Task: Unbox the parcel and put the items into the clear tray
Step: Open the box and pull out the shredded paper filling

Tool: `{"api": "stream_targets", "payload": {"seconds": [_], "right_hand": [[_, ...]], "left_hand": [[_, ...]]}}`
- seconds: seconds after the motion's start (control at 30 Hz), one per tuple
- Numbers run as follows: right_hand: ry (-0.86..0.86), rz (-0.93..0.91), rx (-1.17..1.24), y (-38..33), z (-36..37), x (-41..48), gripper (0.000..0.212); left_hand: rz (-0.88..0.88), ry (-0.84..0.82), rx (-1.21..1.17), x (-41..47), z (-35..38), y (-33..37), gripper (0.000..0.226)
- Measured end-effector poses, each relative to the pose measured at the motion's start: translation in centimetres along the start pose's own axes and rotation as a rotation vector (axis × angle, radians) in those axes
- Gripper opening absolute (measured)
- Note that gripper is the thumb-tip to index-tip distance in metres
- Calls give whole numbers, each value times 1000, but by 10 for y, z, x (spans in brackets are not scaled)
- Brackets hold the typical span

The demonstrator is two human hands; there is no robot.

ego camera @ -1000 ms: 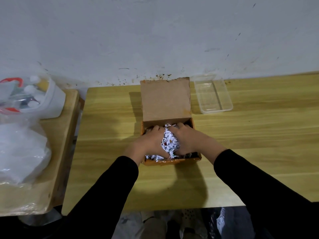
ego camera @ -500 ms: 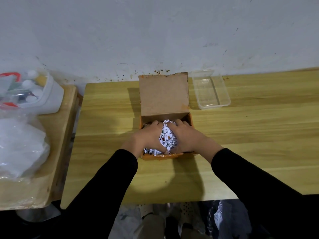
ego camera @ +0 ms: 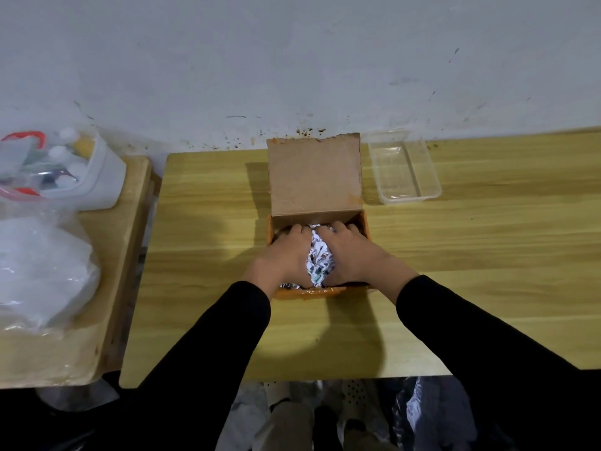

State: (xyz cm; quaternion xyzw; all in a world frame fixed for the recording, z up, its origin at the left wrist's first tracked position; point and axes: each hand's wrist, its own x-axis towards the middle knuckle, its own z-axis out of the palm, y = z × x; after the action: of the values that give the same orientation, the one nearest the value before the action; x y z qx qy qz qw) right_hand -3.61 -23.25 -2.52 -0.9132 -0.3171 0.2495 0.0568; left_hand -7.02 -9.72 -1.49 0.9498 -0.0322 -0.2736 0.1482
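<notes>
An orange-edged cardboard parcel [ego camera: 314, 180] stands open in the middle of the wooden table, its brown lid flipped up toward the wall. Inside lies a heap of white shredded paper [ego camera: 319, 258] with printed marks. My left hand [ego camera: 282, 255] and my right hand [ego camera: 353, 253] are both down in the box, pressed against either side of the shredded paper, fingers curled around it. What lies under the paper is hidden. The clear tray [ego camera: 403, 169] sits empty just right of the lid, near the wall.
A lower wooden side table [ego camera: 107, 288] at the left carries a white tub [ego camera: 97, 177] of small bottles and a bulky clear plastic bag [ego camera: 39, 271]. The wall runs close behind the box and tray. Bare tabletop [ego camera: 487, 255] stretches to the right.
Both hands stay in the box around the shredded paper, bunching it a little tighter and reaching slightly farther in. The view has shifted slightly; box and tray have not moved.
</notes>
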Motion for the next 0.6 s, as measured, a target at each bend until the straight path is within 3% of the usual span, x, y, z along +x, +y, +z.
{"api": "stream_targets", "payload": {"seconds": [0.2,0.4,0.6], "right_hand": [[17,14,81,-3,-9,-2,77],[43,51,116,-11,-15,-11,75],[104,125,148,-16,-9,-13,89]], "left_hand": [[-4,56,-52,2,1,0,74],[-33,48,-22,-3,-4,6,82],[-51,86,-8,-7,-6,10,84]]}}
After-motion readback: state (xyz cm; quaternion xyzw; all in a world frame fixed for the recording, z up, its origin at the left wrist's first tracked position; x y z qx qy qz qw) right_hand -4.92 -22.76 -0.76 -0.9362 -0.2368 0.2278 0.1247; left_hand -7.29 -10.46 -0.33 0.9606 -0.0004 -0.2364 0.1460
